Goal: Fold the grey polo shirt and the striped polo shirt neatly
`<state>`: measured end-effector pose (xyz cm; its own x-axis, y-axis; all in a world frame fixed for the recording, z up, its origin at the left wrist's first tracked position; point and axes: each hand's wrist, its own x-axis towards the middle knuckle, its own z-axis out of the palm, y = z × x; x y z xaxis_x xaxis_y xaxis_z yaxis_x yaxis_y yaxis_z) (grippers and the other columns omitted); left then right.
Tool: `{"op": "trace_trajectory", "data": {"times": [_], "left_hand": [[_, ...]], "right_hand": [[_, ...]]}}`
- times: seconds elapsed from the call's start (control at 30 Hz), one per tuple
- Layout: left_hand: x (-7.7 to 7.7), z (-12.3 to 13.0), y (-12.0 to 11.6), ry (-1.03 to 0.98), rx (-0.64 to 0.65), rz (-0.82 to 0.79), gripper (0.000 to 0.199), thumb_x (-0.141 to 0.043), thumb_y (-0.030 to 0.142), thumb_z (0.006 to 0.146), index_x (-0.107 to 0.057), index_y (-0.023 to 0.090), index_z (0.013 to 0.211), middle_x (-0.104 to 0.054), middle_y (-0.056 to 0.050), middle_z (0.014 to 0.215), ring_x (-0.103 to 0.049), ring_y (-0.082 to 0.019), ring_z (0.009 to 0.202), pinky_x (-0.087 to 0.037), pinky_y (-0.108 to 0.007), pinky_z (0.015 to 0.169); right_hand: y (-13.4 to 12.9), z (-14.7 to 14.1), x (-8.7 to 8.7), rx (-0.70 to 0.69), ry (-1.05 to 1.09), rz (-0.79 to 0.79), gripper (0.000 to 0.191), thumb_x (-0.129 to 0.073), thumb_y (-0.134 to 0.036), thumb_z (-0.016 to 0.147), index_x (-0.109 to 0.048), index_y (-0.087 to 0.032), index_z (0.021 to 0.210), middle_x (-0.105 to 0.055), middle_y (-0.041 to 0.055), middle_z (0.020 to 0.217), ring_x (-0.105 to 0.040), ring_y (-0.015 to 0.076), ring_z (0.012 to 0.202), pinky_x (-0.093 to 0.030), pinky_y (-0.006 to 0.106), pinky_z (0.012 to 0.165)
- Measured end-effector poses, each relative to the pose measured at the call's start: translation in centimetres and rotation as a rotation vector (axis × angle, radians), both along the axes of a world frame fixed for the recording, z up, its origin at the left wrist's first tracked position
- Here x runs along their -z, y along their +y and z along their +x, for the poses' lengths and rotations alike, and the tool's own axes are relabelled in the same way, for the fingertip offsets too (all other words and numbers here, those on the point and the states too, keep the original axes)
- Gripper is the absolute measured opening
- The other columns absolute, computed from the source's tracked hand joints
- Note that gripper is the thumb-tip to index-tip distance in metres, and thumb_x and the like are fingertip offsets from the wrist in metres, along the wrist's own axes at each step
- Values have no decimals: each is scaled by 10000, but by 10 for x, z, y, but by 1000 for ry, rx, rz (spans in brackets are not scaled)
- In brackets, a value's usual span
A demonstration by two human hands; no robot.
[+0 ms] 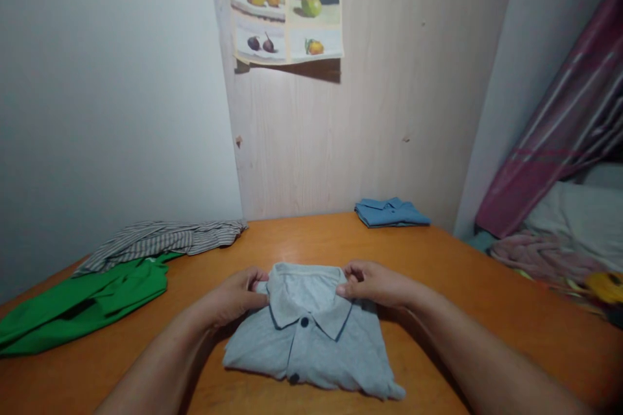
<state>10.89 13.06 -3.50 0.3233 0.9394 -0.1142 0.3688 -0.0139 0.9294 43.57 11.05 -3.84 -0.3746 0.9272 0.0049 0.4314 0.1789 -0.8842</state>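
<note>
Grey shirt (pixel 318 350) lies between the hands. Left hand (pixel 238 295) pinches cloth beside the collar (pixel 335 318); right hand (pixel 374 282) pinches collar's opposite edge. Best: light, even tension, collar level, rumpled hem below right hand smoothed.

"Where does the head view look from?"
"The wearer's head, above the near side of the orange tabletop (pixel 302 240), facing forward and down."
"How near?"
"Close to the left hand (pixel 241 296), right hand (pixel 374 283) and grey collared shirt (pixel 326 353), low in the middle; the wood-grain panel (pixel 374 117) stands farther off, ahead."
"And sideways?"
"Wide: white wall (pixel 107 91) to pink curtain (pixel 549 136)."
</note>
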Motion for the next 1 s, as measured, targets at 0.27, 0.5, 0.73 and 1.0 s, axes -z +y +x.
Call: {"op": "trace_trajectory", "data": {"times": [0.27, 0.5, 0.73, 1.0], "left_hand": [[-1, 4, 4, 13, -27, 145, 195, -732, 297, 619, -635, 170, 731, -623, 11, 689, -553, -162, 643, -403, -229, 564], [5, 11, 4, -188, -49, 92, 296, -761, 387, 684, -575, 192, 806, -616, 26, 715, -565, -159, 634, -419, -230, 563], [1, 20, 0, -209, -30, 64, 337, -787, 372, 666, -547, 191, 819, -610, 34, 713, -563, -144, 626, -432, -228, 577], [6, 21, 3, -88, -3, 164, 296, -759, 330, 693, -626, 168, 902, -652, 1, 802, -607, -174, 751, -453, -236, 645]], "right_hand": [[1, -6, 1, 116, 179, -93, 125, -617, -277, 750, -650, -167, 797, -575, -10, 684, -480, 101, 598, -356, 208, 553], [4, -1, 2, -8, 76, -195, 205, -724, -254, 639, -678, -157, 814, -618, -29, 659, -498, 80, 553, -359, 189, 518], [5, 1, 7, 50, -87, -128, 227, -763, -305, 633, -578, -177, 659, -496, -62, 567, -400, 71, 510, -273, 198, 464], [4, 5, 6, 23, 25, -42, 99, -636, -211, 653, -543, -186, 678, -486, -52, 605, -416, 89, 547, -300, 204, 498]]}}
